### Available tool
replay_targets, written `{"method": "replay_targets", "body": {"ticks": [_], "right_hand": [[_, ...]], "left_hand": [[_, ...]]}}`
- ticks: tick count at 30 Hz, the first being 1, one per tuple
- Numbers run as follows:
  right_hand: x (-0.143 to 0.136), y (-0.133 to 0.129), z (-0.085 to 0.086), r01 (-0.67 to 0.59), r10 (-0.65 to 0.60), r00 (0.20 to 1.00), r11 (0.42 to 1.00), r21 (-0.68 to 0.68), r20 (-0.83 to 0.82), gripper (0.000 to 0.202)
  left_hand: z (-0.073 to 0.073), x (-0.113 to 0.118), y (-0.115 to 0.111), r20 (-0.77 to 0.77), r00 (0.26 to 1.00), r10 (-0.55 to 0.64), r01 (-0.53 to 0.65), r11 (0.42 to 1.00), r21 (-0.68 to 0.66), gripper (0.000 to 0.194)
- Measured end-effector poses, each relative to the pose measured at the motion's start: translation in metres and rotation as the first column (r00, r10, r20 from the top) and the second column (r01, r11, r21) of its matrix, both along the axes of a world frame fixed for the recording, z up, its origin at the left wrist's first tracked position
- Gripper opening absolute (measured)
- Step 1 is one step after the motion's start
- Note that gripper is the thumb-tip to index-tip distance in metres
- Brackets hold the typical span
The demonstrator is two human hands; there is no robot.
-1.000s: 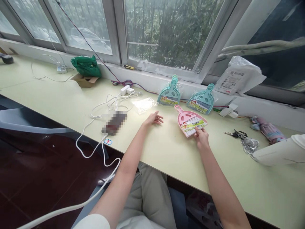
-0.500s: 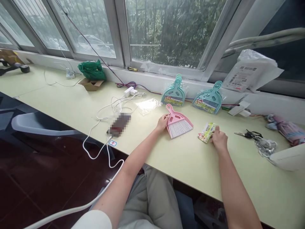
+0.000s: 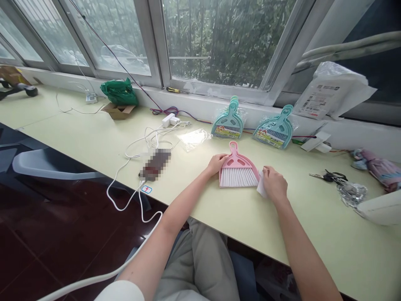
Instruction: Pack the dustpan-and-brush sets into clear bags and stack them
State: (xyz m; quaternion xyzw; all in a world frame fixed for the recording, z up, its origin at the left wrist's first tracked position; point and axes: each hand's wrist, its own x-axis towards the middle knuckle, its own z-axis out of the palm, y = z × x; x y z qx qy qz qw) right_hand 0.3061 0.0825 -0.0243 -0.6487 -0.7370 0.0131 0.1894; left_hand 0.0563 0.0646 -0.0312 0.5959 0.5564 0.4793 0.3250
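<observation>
A pink dustpan (image 3: 233,147) with a white-bristled hand brush (image 3: 238,177) nested in it is in front of me over the table. My left hand (image 3: 217,164) grips its left edge, fingers closed. In my right hand (image 3: 274,182) a card label (image 3: 261,186) is pinched, its white back now showing, close against the right side of the dustpan. Whether the label touches the pan I cannot tell. Behind stand mint-green dustpan sets (image 3: 227,121) in clear wrap, with another mint-green group (image 3: 275,129) to their right.
A clear plastic bag (image 3: 194,139) lies behind my left hand. White cables (image 3: 127,154) and a blurred-out dark device (image 3: 155,164) are to the left. Keys (image 3: 332,176), crumpled foil-like wrap (image 3: 352,193) and a folded umbrella (image 3: 380,169) lie right. A green bag (image 3: 119,92) rests by a small carton (image 3: 117,110).
My right hand has brought the label leftward to the dustpan and turned it from its printed face to its white back. The dustpan has shifted slightly right and rotated to sit straighter.
</observation>
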Motion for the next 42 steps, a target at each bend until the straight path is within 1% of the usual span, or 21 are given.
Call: {"method": "replay_targets", "body": {"ticks": [1,3,6,9,10,12,14,15,17,20,22,24,27,29,31,33,35,37,38,40,42], "right_hand": [[0.005,0.005,-0.006,-0.04,0.038,0.999,0.997,-0.071,-0.037,0.041],[0.012,0.015,-0.018,-0.14,0.131,0.988,0.98,-0.138,-0.077,0.043],[0.019,0.027,-0.029,-0.204,0.188,0.976,0.967,-0.152,-0.114,0.049],[0.021,0.032,-0.031,-0.222,0.202,0.964,0.97,-0.104,-0.172,0.05],[0.022,0.032,-0.03,-0.194,0.179,0.967,0.979,-0.066,-0.183,0.049],[0.023,0.03,-0.028,-0.046,0.046,0.984,0.999,0.003,-0.174,0.049],[0.024,0.028,-0.026,0.12,-0.117,0.985,0.993,0.012,-0.125,0.053],[0.026,0.028,-0.026,0.158,-0.159,0.982,0.987,-0.009,-0.1,0.055],[0.029,0.029,-0.027,0.136,-0.143,0.983,0.989,-0.059,-0.119,0.048],[0.036,0.036,-0.029,0.076,-0.095,0.944,0.995,-0.07,-0.315,0.03],[0.041,0.04,-0.027,0.095,-0.099,0.893,0.995,-0.03,-0.438,0.033],[0.047,0.041,-0.021,0.162,-0.101,0.873,0.983,0.089,-0.478,0.046],[0.052,0.034,-0.01,0.248,-0.141,0.934,0.918,0.308,-0.329,0.058],[0.049,0.027,-0.005,0.194,-0.147,0.977,0.918,0.345,-0.157,0.062],[0.04,0.022,-0.005,0.067,-0.068,0.998,0.963,0.262,-0.003,0.061],[0.029,0.02,-0.011,-0.053,0.046,0.996,0.994,0.099,0.08,0.059],[0.025,0.022,-0.02,-0.082,0.086,0.994,0.995,-0.061,0.074,0.061],[0.03,0.027,-0.028,0.003,-0.001,1.0,0.992,-0.126,0.017,0.07],[0.036,0.03,-0.029,0.07,-0.072,0.997,0.99,-0.12,-0.015,0.074],[0.045,0.032,-0.027,0.177,-0.179,0.98,0.984,-0.036,-0.087,0.078],[0.044,0.029,-0.017,0.172,-0.151,0.975,0.978,0.121,-0.165,0.073]], "left_hand": [[-0.001,-0.005,0.002,0.007,0.999,0.047,-0.047,0.999,0.001,0.039],[-0.001,-0.016,0.005,0.018,0.99,0.139,-0.139,0.99,0.005,0.038],[-0.002,-0.029,0.008,0.036,0.967,0.253,-0.253,0.967,0.007,0.035],[-0.002,-0.037,0.009,0.051,0.946,0.319,-0.319,0.948,-0.008,0.034],[-0.003,-0.038,0.01,0.053,0.943,0.328,-0.328,0.945,-0.014,0.035],[-0.003,-0.038,0.011,0.055,0.942,0.33,-0.329,0.944,-0.026,0.035],[-0.003,-0.038,0.011,0.058,0.946,0.317,-0.316,0.948,-0.032,0.035],[-0.003,-0.038,0.011,0.06,0.948,0.313,-0.311,0.95,-0.034,0.035],[-0.002,-0.037,0.01,0.057,0.949,0.309,-0.307,0.951,-0.036,0.036],[-0.001,-0.037,0.008,0.02,0.948,0.317,-0.316,0.948,-0.043,0.037],[0.0,-0.037,0.007,-0.005,0.945,0.326,-0.326,0.944,-0.043,0.037],[0.001,-0.037,0.005,-0.018,0.944,0.33,-0.33,0.943,-0.044,0.037],[0.002,-0.036,0.004,-0.023,0.945,0.325,-0.326,0.944,-0.05,0.038],[0.002,-0.035,0.003,-0.016,0.948,0.318,-0.319,0.947,-0.048,0.039],[0.003,-0.033,0.001,-0.007,0.951,0.308,-0.308,0.95,-0.041,0.039],[0.003,-0.031,0.001,-0.005,0.954,0.299,-0.299,0.954,-0.035,0.038],[0.003,-0.031,0.0,-0.01,0.954,0.3,-0.3,0.953,-0.033,0.037],[0.003,-0.03,-0.001,-0.013,0.953,0.301,-0.302,0.953,-0.033,0.037],[0.003,-0.03,-0.001,-0.015,0.953,0.301,-0.302,0.953,-0.036,0.037],[0.005,-0.028,-0.002,-0.021,0.955,0.295,-0.295,0.955,-0.037,0.037],[0.009,-0.022,-0.005,-0.021,0.96,0.28,-0.281,0.96,-0.017,0.038]]}}
